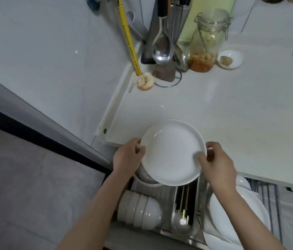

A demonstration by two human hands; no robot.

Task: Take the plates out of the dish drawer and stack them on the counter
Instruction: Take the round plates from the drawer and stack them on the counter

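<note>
A round white plate (171, 151) hangs level over the counter's front edge, held by both hands. My left hand (128, 156) grips its left rim, thumb on top. My right hand (217, 164) grips the right rim the same way. Below them the dish drawer (167, 195) stands pulled out. In it, more large white plates (239, 215) stand on edge at the right, partly hidden by my right forearm. A row of white bowls (139, 212) lies on its side at the left. The white counter (223, 112) lies beyond the plate.
At the back of the counter stand a glass clip-top jar (208, 42), a small white dish (231, 59) and a rack of hanging utensils (162, 46). A yellow hose (128, 35) runs down to the corner. A ladle (181, 223) and chopsticks lie in the drawer's middle.
</note>
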